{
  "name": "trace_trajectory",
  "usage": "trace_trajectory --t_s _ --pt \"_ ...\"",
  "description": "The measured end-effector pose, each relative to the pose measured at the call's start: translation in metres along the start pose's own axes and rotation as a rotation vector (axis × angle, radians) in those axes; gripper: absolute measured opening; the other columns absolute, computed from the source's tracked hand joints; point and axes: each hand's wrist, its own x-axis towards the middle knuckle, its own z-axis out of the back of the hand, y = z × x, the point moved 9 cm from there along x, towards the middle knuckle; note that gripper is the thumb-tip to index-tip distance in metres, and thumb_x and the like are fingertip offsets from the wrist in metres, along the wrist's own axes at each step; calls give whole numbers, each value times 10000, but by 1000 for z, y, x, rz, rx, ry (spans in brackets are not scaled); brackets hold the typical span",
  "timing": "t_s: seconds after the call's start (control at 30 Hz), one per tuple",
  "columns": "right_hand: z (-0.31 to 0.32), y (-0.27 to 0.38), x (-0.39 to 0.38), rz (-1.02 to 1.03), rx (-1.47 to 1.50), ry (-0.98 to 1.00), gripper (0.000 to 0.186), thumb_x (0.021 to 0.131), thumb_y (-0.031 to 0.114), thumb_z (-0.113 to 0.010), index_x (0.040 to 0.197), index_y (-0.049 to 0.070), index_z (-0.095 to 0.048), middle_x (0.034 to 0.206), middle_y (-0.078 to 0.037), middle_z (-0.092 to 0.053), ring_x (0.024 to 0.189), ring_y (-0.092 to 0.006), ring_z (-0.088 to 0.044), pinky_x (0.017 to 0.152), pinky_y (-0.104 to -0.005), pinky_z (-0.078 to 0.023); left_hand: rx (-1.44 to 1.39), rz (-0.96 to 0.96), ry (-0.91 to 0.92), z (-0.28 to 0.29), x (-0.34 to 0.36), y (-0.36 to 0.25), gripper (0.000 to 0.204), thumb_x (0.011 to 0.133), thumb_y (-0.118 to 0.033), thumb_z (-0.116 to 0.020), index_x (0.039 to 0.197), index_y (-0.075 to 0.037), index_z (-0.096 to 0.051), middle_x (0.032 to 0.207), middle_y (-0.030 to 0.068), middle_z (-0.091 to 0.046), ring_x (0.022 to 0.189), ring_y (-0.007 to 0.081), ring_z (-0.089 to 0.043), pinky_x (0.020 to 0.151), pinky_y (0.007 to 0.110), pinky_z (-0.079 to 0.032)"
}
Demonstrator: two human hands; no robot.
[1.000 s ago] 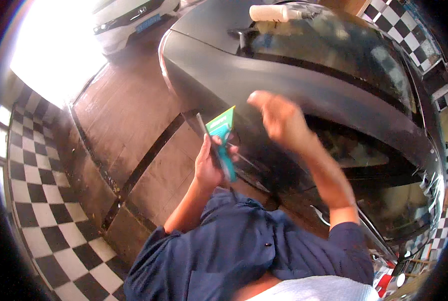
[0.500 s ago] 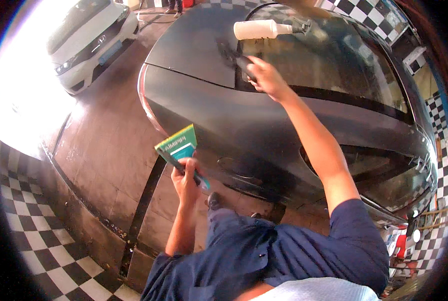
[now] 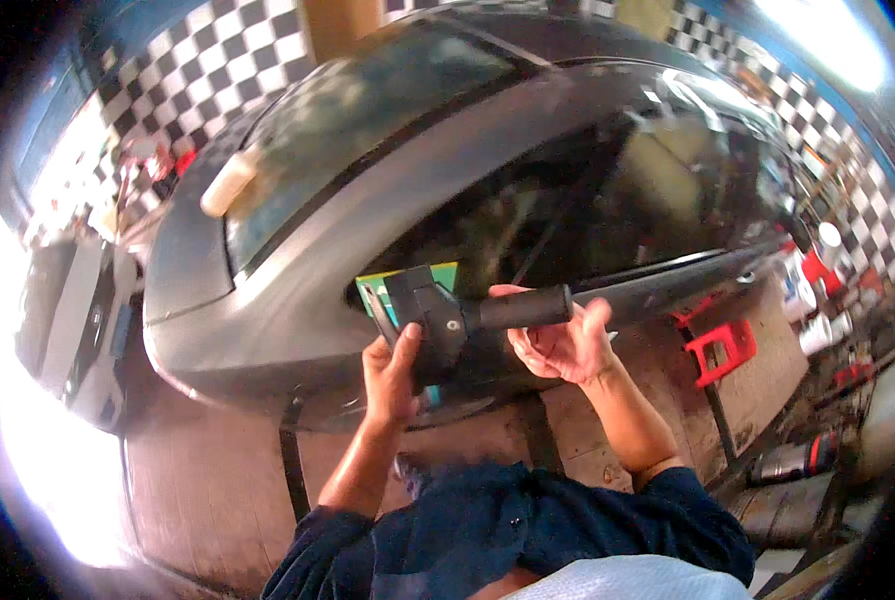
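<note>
My left hand point(image 3: 392, 375) is closed around a black scraper-like tool point(image 3: 442, 310) with a wide head, a bolt and a round handle. The same hand grips a green-and-yellow flat packet or card point(image 3: 372, 284) behind it, and a narrow dark strip shows by the thumb. My right hand point(image 3: 567, 345) is at the tool's handle, palm up, its thumb off the handle and its fingers apart and partly behind it. Both hands are in front of the dark car's point(image 3: 297, 240) rear side. A white spray bottle point(image 3: 231, 184) lies at the rear window.
The dark car's side window point(image 3: 587, 210) is just beyond my hands. A red plastic stool point(image 3: 722, 352) stands on the brown floor to the right. Further right are white buckets point(image 3: 797, 297) and cylindrical containers point(image 3: 792, 458). Another car point(image 3: 72, 330) is at the left.
My right hand has come back from the rear window, and the black tool is now in my left hand with the green packet. My view has swung right along the car.
</note>
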Motion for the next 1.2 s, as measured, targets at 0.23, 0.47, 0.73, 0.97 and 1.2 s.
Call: trace_trajectory --t_s 0.23,0.47,0.73,0.97,1.2 --pt "65 124 -123 538 -822 -721 486 733 129 -712 1157 15 -504 1017 -50 -572 897 -119 -541 787 -266 -448 -28 136 287 -199 -4 98 199 916 -212 -536 948 -35 -621 863 7 -636 727 73 -561 648 239 -467" --pt "68 249 -141 710 -1028 -772 483 721 174 -717 1140 13 -540 1058 -83 -579 946 -151 -549 820 -304 -458 156 -90 423 -274 62 60 377 950 -320 -431 1047 17 -572 791 43 -594 709 99 -531 600 256 -427" --pt "159 515 -198 761 -1361 -1031 319 772 196 -684 1037 27 -631 920 -24 -618 861 -116 -553 778 -243 -409 -174 -686 11 -218 193 -69 438 961 -390 -354 1071 -12 -546 921 112 -559 700 161 -509 625 281 -426" --pt "235 708 -249 922 -1791 -1131 349 726 249 -702 1016 63 -649 882 -28 -648 752 -106 -588 649 -247 -431 -166 -714 -104 -173 289 -71 427 959 -373 -358 1056 -14 -567 927 109 -581 809 201 -549 755 308 -460" --pt "337 859 -264 913 -1974 -1176 292 629 338 -734 743 73 -690 636 -55 -637 590 -158 -611 556 -312 -458 -73 -733 -223 -125 319 -79 426 952 -318 -382 1158 26 -525 1044 121 -575 908 215 -566 836 308 -473"
